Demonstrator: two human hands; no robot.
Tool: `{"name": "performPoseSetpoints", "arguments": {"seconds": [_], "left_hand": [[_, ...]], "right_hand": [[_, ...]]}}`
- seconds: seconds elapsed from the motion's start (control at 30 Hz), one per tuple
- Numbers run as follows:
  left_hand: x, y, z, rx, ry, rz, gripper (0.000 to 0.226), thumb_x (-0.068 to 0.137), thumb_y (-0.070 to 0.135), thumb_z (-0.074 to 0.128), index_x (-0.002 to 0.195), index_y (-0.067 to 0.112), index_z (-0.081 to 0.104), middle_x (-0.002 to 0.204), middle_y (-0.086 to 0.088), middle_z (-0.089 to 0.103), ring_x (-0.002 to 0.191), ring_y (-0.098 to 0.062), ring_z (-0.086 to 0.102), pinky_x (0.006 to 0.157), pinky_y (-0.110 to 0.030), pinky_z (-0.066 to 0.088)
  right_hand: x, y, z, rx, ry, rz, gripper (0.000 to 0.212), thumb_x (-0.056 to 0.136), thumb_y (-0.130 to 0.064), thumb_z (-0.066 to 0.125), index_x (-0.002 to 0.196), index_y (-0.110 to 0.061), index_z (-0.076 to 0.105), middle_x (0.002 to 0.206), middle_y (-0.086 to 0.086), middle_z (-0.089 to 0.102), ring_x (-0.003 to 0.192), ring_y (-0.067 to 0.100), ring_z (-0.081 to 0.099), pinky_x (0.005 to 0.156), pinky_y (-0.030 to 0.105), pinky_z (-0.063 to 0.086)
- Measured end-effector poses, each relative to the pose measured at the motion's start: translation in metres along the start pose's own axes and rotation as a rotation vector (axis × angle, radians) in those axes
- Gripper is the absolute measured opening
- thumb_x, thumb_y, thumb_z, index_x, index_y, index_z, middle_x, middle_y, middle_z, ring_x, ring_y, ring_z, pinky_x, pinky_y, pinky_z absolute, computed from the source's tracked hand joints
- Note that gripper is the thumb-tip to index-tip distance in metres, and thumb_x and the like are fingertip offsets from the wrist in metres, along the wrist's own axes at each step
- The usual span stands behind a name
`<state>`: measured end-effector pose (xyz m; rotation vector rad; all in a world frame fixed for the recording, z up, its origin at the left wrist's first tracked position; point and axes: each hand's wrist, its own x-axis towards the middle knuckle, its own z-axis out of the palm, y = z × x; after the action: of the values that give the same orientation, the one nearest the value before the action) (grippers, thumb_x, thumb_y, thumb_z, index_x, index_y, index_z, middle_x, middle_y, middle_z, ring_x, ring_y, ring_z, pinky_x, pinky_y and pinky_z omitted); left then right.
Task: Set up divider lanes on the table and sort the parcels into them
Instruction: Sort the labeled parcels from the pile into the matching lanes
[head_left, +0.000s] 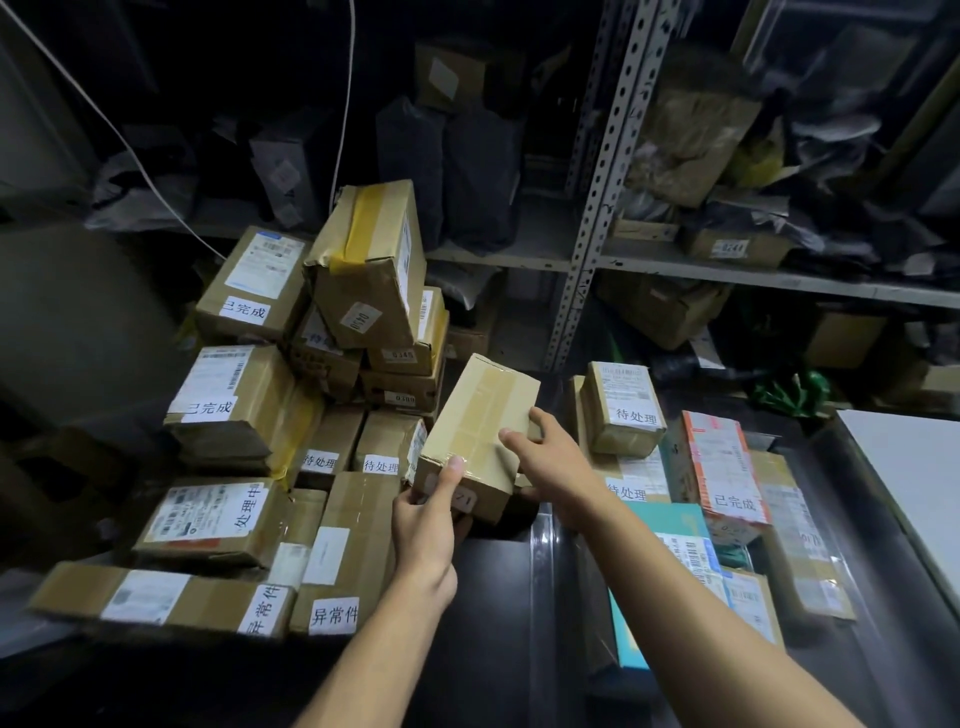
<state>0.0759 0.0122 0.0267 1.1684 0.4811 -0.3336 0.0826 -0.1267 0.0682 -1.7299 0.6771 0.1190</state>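
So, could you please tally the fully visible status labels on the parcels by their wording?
已完成 labels: 3
待处理 labels: 4
处理中 labels: 1
异常件 labels: 2
Total: 10
One partly hidden label is left out.

Both bare forearms extended forward, left hand (423, 525) grip curled with thumb up, right hand (545, 457) fingers clasped

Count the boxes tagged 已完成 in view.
3. The upper-left box, the box below it, and the orange-edged box on the right. More may be hidden in the piles.
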Motion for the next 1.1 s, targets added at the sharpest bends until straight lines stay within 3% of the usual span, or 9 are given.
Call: {"name": "performPoseSetpoints", "arguments": {"seconds": [0.1, 0.27, 0.43, 0.53, 0.63, 0.8, 0.87, 0.97, 1.1], "left_hand": [[0.004, 0.002, 0.002, -0.014, 0.033, -0.025, 0.048, 0.076, 0.035, 0.08, 0.111, 0.013, 0.056, 0.106, -0.007, 0.071, 0.098, -0.019, 0.067, 0.089, -0.04, 0.055], [0.007, 0.0, 0.001, 0.129, 0.058, 0.094, 0.053, 0.072, 0.04, 0.083, 0.11, 0.019, 0.053, 0.11, -0.002, 0.067, 0.1, -0.016, 0.064, 0.089, -0.036, 0.052], [0.005, -0.001, 0.0, 0.663, 0.113, 0.633, 0.069, 0.065, 0.032, 0.088, 0.119, 0.026, 0.046, 0.115, 0.001, 0.059, 0.104, -0.017, 0.057, 0.079, -0.032, 0.05], [0.01, -0.006, -0.003, 0.914, 0.11, 0.824, 0.076, 0.061, 0.027, 0.089, 0.126, 0.02, 0.051, 0.117, -0.003, 0.054, 0.108, -0.022, 0.051, 0.082, -0.038, 0.052], [0.023, -0.012, -0.011, 1.153, 0.091, 1.142, 0.082, 0.056, 0.028, 0.091, 0.127, 0.017, 0.052, 0.107, -0.007, 0.057, 0.1, -0.025, 0.053, 0.079, -0.041, 0.053], [0.034, -0.012, -0.017, 1.408, 0.11, 1.572, 0.061, 0.073, 0.038, 0.075, 0.126, 0.021, 0.049, 0.105, -0.008, 0.05, 0.093, -0.026, 0.05, 0.081, -0.042, 0.044], [0.034, -0.012, -0.017, 1.417, 0.092, 1.621, 0.05, 0.082, 0.039, 0.064, 0.127, 0.021, 0.049, 0.107, -0.007, 0.045, 0.093, -0.025, 0.048, 0.082, -0.041, 0.04], [0.036, -0.013, -0.019, 1.426, 0.08, 1.617, 0.048, 0.086, 0.04, 0.058, 0.129, 0.02, 0.047, 0.109, -0.007, 0.045, 0.097, -0.025, 0.048, 0.084, -0.039, 0.038], [0.039, -0.007, -0.021, 1.345, -0.021, 1.594, 0.082, 0.068, 0.051, 0.077, 0.134, 0.018, 0.041, 0.125, -0.01, 0.044, 0.115, -0.027, 0.045, 0.101, -0.04, 0.034]], "right_hand": [[0.002, 0.001, 0.002, -0.008, -0.01, -0.007, 0.071, 0.094, -0.034, 0.061, 0.153, -0.029, 0.022, 0.134, 0.004, 0.054, 0.112, 0.021, 0.059, 0.083, 0.038, 0.057], [0.004, 0.005, 0.002, -0.009, -0.026, -0.018, 0.068, 0.094, -0.031, 0.062, 0.151, -0.028, 0.025, 0.136, 0.003, 0.054, 0.114, 0.021, 0.058, 0.092, 0.043, 0.056], [0.004, 0.002, 0.0, 0.087, 0.022, -0.039, 0.062, 0.096, -0.05, 0.053, 0.148, -0.022, 0.037, 0.144, 0.003, 0.049, 0.123, 0.023, 0.054, 0.098, 0.045, 0.052], [0.009, -0.002, 0.0, 0.232, -0.02, 0.016, 0.062, 0.09, -0.063, 0.053, 0.137, -0.023, 0.049, 0.132, 0.0, 0.059, 0.113, 0.023, 0.062, 0.086, 0.044, 0.057], [0.013, -0.003, -0.002, 0.281, -0.046, 0.032, 0.076, 0.076, -0.071, 0.063, 0.132, -0.021, 0.052, 0.125, 0.002, 0.063, 0.108, 0.023, 0.066, 0.071, 0.041, 0.062], [0.015, 0.003, -0.002, 0.207, -0.084, 0.065, 0.061, 0.079, -0.053, 0.074, 0.127, -0.023, 0.051, 0.119, -0.001, 0.065, 0.104, 0.023, 0.067, 0.065, 0.039, 0.062], [0.017, 0.007, 0.0, 0.225, -0.073, 0.067, 0.053, 0.083, -0.039, 0.074, 0.128, -0.023, 0.051, 0.118, 0.001, 0.067, 0.101, 0.024, 0.069, 0.062, 0.037, 0.061], [0.021, 0.01, 0.002, 0.247, -0.086, 0.045, 0.049, 0.086, -0.034, 0.072, 0.129, -0.023, 0.053, 0.12, 0.002, 0.068, 0.1, 0.023, 0.071, 0.063, 0.039, 0.061], [0.023, 0.009, -0.001, 0.246, -0.082, -0.02, 0.041, 0.089, -0.032, 0.07, 0.128, -0.023, 0.06, 0.114, -0.002, 0.072, 0.099, 0.018, 0.072, 0.065, 0.04, 0.061]]}}
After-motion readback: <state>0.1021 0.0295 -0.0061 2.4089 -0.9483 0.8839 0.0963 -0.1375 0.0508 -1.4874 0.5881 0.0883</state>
